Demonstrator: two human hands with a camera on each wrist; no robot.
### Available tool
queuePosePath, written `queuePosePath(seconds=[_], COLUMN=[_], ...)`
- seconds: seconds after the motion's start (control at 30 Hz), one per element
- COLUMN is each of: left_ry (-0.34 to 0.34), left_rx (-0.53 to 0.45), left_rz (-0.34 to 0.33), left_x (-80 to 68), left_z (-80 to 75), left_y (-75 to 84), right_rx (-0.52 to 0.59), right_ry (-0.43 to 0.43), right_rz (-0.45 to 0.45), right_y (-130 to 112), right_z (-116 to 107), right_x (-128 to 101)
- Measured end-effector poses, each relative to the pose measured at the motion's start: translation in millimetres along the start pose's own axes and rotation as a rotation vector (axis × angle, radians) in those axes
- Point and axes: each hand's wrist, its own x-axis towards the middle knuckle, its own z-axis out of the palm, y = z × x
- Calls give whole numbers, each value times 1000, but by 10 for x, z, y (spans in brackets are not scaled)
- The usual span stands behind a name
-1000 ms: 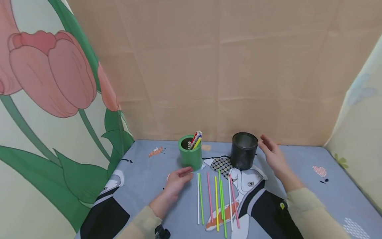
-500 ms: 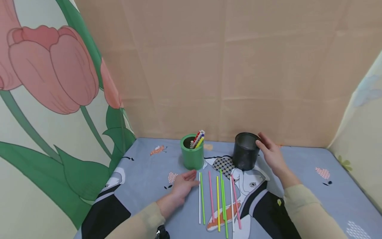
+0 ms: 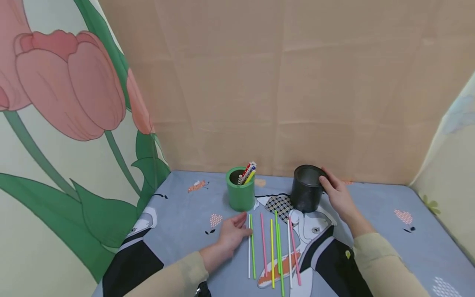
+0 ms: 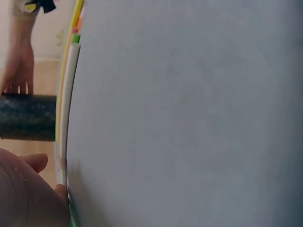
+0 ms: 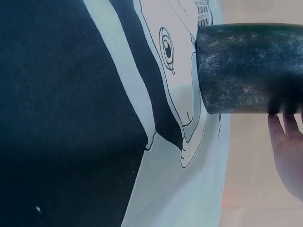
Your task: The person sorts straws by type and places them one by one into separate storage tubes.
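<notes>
A row of thin coloured sticks, white, green, pink and yellow, lies on the blue patterned cloth. My left hand point(image 3: 233, 234) is at the upper end of the leftmost white stick point(image 3: 249, 258), its thumb reaching across toward the green stick point(image 3: 253, 251) beside it. In the left wrist view, a fingertip is right at that white stick point(image 4: 70, 90), thumb and finger apart. My right hand point(image 3: 339, 200) rests its fingertips against the side of an upright black cup point(image 3: 306, 194). The right wrist view has the fingers point(image 5: 289, 132) extended along the cup's wall.
Left of the black cup stands a green cup point(image 3: 240, 196) holding several patterned sticks and a yellow one. Behind the table hangs a brown sheet point(image 3: 222, 82). A wall with painted tulips point(image 3: 70, 86) borders the left side.
My left hand has moved right, from beside the green cup's base to the white stick. My right hand has come in against the black cup. Both cups stay standing.
</notes>
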Motion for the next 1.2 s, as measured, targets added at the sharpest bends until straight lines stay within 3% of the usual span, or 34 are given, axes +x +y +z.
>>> queuePosePath(seconds=[0.2, 0.53, 0.83, 1.2], left_ry=[47, -107, -189, -190], left_rx=[85, 386, 368, 498], left_rz=[23, -77, -127, -118], left_x=[4, 57, 71, 114], left_z=[-74, -178, -199, -146], left_y=[78, 244, 271, 299], right_rx=[1, 6, 23, 27], right_ry=[-6, -3, -17, -21], right_rz=[10, 23, 20, 36], right_y=[51, 86, 51, 14], right_z=[-24, -29, -13, -10], right_x=[18, 34, 17, 16])
